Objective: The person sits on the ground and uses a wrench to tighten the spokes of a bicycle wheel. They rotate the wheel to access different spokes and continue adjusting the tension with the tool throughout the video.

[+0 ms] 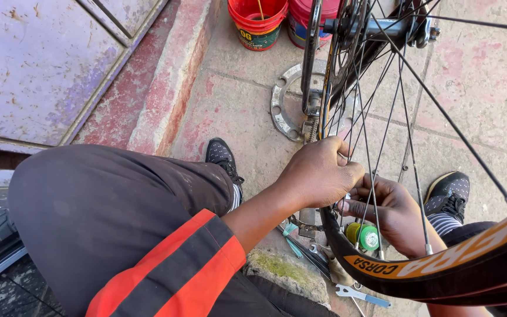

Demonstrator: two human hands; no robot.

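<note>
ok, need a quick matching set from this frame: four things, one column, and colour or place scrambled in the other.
Things:
1. bucket
2. spanner
3. small round tin
4. metal ring plate

Colour or place:
a. green and yellow, on the ground under the wheel rim
b. red, at the top by the step
c. grey with holes, flat on the paving behind the spokes
d. silver with a blue end, at the bottom under the tyre

Pairs: 1-b, 2-d, 3-a, 4-c

Both the left hand and right hand work at the spokes.
</note>
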